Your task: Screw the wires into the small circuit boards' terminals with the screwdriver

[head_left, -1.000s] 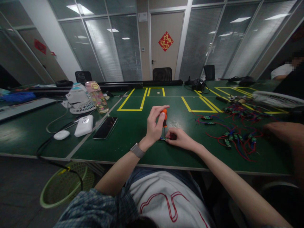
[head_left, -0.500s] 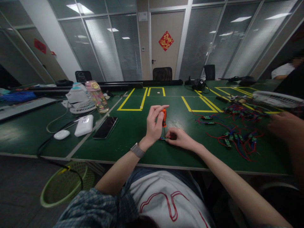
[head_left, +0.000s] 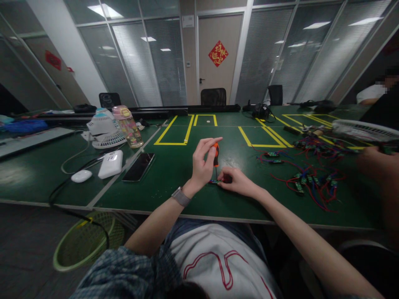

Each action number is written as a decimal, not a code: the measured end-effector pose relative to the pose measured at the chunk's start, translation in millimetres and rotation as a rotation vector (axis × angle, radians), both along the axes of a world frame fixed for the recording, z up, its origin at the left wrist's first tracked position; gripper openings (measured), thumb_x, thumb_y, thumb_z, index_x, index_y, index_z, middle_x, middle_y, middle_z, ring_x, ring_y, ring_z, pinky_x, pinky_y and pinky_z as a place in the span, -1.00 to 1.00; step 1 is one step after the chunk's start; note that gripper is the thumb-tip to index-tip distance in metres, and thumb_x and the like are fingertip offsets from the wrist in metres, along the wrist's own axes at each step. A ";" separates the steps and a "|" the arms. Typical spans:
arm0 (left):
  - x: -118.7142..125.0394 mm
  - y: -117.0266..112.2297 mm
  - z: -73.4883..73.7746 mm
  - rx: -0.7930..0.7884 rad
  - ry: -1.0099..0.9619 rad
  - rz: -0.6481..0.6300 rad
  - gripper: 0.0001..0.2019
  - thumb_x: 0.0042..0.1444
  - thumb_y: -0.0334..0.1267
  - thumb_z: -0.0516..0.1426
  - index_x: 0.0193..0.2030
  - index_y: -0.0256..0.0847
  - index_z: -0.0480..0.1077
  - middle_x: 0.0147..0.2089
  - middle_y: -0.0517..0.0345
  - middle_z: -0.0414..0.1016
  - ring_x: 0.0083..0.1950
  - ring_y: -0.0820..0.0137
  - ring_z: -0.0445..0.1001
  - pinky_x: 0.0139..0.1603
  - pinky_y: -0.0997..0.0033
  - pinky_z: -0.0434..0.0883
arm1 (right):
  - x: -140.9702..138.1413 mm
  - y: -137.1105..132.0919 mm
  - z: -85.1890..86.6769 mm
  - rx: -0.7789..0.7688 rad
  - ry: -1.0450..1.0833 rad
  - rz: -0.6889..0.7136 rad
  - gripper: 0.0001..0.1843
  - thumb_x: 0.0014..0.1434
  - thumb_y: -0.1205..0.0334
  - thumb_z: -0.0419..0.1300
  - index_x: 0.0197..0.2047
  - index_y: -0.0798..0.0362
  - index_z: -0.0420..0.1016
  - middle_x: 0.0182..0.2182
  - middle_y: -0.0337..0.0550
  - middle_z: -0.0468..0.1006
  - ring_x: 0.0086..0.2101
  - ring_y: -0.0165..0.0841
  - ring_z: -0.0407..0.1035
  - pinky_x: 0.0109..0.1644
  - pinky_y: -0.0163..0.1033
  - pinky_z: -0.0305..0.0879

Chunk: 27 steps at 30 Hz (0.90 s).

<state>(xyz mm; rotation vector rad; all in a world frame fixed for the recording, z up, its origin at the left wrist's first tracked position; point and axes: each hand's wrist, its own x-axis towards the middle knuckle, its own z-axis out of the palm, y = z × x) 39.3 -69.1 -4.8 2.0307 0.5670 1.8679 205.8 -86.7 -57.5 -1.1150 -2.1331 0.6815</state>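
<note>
An orange-and-black screwdriver (head_left: 216, 157) stands nearly upright, its thin shaft pointing down at a small circuit board (head_left: 213, 182) on the green table. My left hand (head_left: 204, 160) grips the screwdriver's handle between thumb and fingers; part of the handle is hidden behind them. With curled fingertips, my right hand (head_left: 234, 181) pinches the right end of the circuit board against the tabletop. Most of the board is small and hard to make out. Off to the right lie several green circuit boards (head_left: 299, 187) with red and blue wires.
Left of my hands are a phone (head_left: 138, 167), a white box-shaped device (head_left: 110, 164), a white oval case (head_left: 81, 176), a bottle (head_left: 127, 127) and a fan (head_left: 106, 129). Another person's hand (head_left: 375, 164) is at the right. A green basket (head_left: 59, 253) sits below the table edge (head_left: 131, 211).
My hands, the screwdriver and the board stay almost in place. The other person's hand at the right has shifted slightly.
</note>
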 end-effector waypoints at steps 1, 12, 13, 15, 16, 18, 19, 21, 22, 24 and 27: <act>-0.2 0.0 0.1 -0.008 -0.001 -0.008 -0.72 0.37 -0.31 -0.03 0.06 -0.14 0.46 -0.07 0.07 0.45 -0.05 0.40 0.43 -0.02 0.36 0.40 | 0.0 0.0 -0.1 -0.002 0.002 0.001 -0.95 0.02 0.35 0.25 -0.39 0.09 0.44 -0.48 -0.25 0.42 -0.48 -0.41 0.29 -0.39 -0.32 0.21; 0.8 1.1 -2.2 -0.025 0.017 0.028 -0.76 0.35 -0.24 0.02 0.02 -0.15 0.46 -0.12 0.07 0.41 -0.10 0.40 0.43 -0.10 0.39 0.42 | -0.1 0.4 0.4 -0.005 -0.006 0.000 -0.95 0.02 0.35 0.25 -0.39 0.10 0.44 -0.47 -0.25 0.41 -0.47 -0.42 0.29 -0.38 -0.33 0.21; 0.2 0.6 -1.4 -0.015 0.023 0.029 -0.74 0.36 -0.25 -0.01 0.04 -0.15 0.45 -0.10 0.06 0.43 -0.07 0.39 0.44 -0.07 0.37 0.42 | -0.1 0.2 0.7 -0.007 -0.007 -0.001 -0.95 0.02 0.35 0.25 -0.38 0.10 0.44 -0.47 -0.25 0.42 -0.47 -0.42 0.29 -0.38 -0.33 0.21; -0.4 0.2 -0.3 -0.009 0.028 0.023 -0.72 0.38 -0.27 -0.05 0.06 -0.15 0.44 -0.07 0.06 0.45 -0.05 0.38 0.44 -0.03 0.36 0.41 | -0.1 -0.2 1.4 -0.009 -0.009 -0.002 -0.95 0.02 0.35 0.25 -0.38 0.10 0.44 -0.47 -0.25 0.42 -0.47 -0.43 0.29 -0.38 -0.33 0.21; -0.3 0.3 0.0 -0.013 0.026 0.022 -0.72 0.38 -0.28 -0.04 0.07 -0.16 0.43 -0.08 0.06 0.46 -0.06 0.39 0.44 -0.04 0.37 0.41 | -0.2 -0.5 1.8 -0.009 -0.010 -0.001 -0.95 0.02 0.36 0.25 -0.38 0.10 0.44 -0.47 -0.25 0.42 -0.48 -0.43 0.29 -0.39 -0.33 0.20; 0.7 0.7 -0.2 -0.024 0.018 0.024 -0.75 0.36 -0.27 0.00 0.06 -0.15 0.43 -0.11 0.08 0.45 -0.11 0.41 0.43 -0.11 0.41 0.40 | -0.3 -0.7 2.3 -0.004 -0.012 0.000 -0.95 0.02 0.37 0.25 -0.39 0.10 0.44 -0.48 -0.26 0.41 -0.48 -0.44 0.27 -0.39 -0.34 0.20; 1.3 0.9 -0.5 -0.028 0.015 0.029 -0.76 0.35 -0.27 0.02 0.05 -0.15 0.44 -0.12 0.08 0.43 -0.13 0.42 0.43 -0.14 0.42 0.40 | -0.3 -0.7 2.3 0.000 -0.012 -0.001 -0.94 0.01 0.38 0.25 -0.39 0.10 0.44 -0.49 -0.26 0.40 -0.49 -0.44 0.27 -0.39 -0.34 0.20; 2.4 1.2 -0.9 -0.031 0.010 0.042 -0.79 0.31 -0.26 0.07 0.02 -0.14 0.45 -0.13 0.09 0.41 -0.14 0.42 0.41 -0.16 0.44 0.39 | -0.3 -0.5 2.2 0.006 -0.013 -0.002 -0.94 0.01 0.38 0.26 -0.39 0.10 0.44 -0.49 -0.27 0.40 -0.49 -0.44 0.27 -0.40 -0.34 0.20; 2.6 1.1 -1.0 -0.031 0.010 0.048 -0.80 0.30 -0.26 0.09 0.02 -0.14 0.46 -0.14 0.09 0.40 -0.14 0.42 0.40 -0.16 0.43 0.39 | -0.2 -0.3 1.9 0.007 -0.015 -0.001 -0.94 0.01 0.38 0.26 -0.39 0.10 0.44 -0.49 -0.27 0.40 -0.49 -0.43 0.27 -0.40 -0.34 0.20; 2.3 0.9 -0.9 -0.030 0.009 0.055 -0.80 0.29 -0.26 0.10 0.01 -0.13 0.46 -0.16 0.11 0.38 -0.14 0.42 0.40 -0.16 0.43 0.39 | -0.1 0.2 1.5 0.004 -0.017 0.001 -0.94 0.02 0.37 0.26 -0.39 0.10 0.44 -0.50 -0.27 0.41 -0.48 -0.43 0.28 -0.39 -0.33 0.20; 0.5 1.1 -0.4 -0.020 0.014 0.053 -0.75 0.35 -0.26 0.02 0.05 -0.13 0.46 -0.11 0.08 0.40 -0.08 0.40 0.41 -0.08 0.37 0.40 | 0.0 0.5 1.1 0.001 -0.019 -0.003 -0.95 0.03 0.36 0.26 -0.38 0.10 0.45 -0.49 -0.25 0.42 -0.47 -0.42 0.29 -0.38 -0.33 0.21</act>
